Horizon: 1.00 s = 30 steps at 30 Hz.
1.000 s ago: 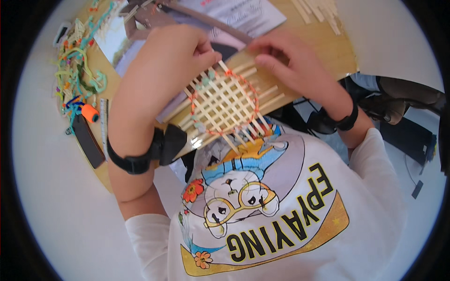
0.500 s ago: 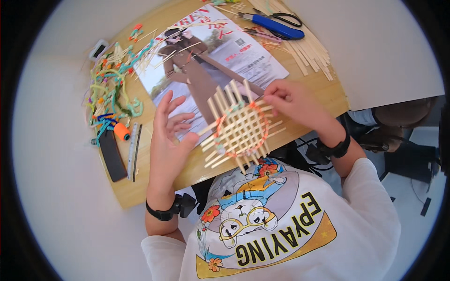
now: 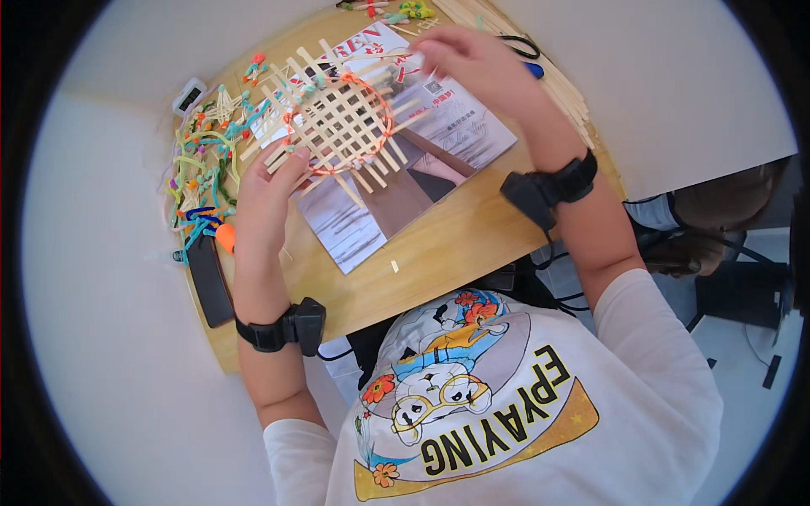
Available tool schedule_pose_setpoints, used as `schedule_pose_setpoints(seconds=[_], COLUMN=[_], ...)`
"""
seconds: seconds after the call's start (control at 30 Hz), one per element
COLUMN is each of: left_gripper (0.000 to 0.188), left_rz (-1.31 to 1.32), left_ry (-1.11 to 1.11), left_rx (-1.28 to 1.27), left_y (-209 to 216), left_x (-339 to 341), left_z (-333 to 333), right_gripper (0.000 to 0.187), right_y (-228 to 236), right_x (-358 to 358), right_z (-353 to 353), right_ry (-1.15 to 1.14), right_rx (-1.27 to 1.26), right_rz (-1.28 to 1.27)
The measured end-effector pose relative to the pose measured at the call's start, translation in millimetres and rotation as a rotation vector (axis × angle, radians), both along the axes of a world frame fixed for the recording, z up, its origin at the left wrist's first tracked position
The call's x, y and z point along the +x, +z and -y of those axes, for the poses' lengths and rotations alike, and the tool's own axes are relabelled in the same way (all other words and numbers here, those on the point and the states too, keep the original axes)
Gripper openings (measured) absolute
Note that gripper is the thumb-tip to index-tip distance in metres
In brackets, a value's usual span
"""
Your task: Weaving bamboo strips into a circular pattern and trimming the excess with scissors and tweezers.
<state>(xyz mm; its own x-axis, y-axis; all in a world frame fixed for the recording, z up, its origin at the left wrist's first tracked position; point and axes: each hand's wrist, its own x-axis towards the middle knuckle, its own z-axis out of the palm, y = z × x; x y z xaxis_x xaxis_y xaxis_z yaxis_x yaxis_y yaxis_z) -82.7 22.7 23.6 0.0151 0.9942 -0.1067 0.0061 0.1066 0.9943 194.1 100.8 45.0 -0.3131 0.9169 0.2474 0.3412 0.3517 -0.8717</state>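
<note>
My left hand [image 3: 268,190] is closed on the lower left edge of a round lattice [image 3: 342,126] woven from pale wooden strips, tied around with orange and pale green pipe cleaner. The lattice is raised and tilted above a magazine [image 3: 460,139], its strip ends sticking out all around. At the far side my right hand [image 3: 468,63] has its fingers drawn together at the end of a thin wooden strip [image 3: 384,56]. Whether the fingertips grip that strip is not clear.
Coloured pipe-cleaner pieces [image 3: 202,156] are heaped along the table's left side, near an orange spool [image 3: 225,238] and a dark flat case [image 3: 209,282]. Long wooden strips [image 3: 561,97] lie at the far right; my right arm partly hides blue-handled cutters [image 3: 533,70]. A small offcut [image 3: 394,266] lies nearer me.
The lattice has moved away from me and to the left, with my left hand going from spread fingers to a grip on it. My right hand has left its edge and reached farther out.
</note>
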Motion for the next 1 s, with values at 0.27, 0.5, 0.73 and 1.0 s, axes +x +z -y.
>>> schedule_pose_setpoints(seconds=[0.27,0.5,0.73,1.0], left_gripper=[0.043,0.046,0.049,0.052], left_rz=[0.106,0.079,0.084,0.086], left_ry=[0.101,0.087,0.119,0.157], left_rx=[0.001,-0.037,0.055,0.056], left_y=[-12.7,-15.6,-3.7,6.9], left_x=[11.2,3.5,2.2,0.4], left_z=[-3.9,-2.5,4.1,5.3], right_gripper=[0.034,0.031,0.034,0.043], right_y=[-58.2,-54.3,-50.5,-44.6], right_x=[105.4,99.3,90.7,115.8], right_z=[-78.3,-82.3,-75.5,-85.5], right_ry=[-0.501,-0.390,-0.431,-0.675], right_rx=[0.388,0.224,0.244,0.668], right_rz=[0.679,0.915,0.898,0.988])
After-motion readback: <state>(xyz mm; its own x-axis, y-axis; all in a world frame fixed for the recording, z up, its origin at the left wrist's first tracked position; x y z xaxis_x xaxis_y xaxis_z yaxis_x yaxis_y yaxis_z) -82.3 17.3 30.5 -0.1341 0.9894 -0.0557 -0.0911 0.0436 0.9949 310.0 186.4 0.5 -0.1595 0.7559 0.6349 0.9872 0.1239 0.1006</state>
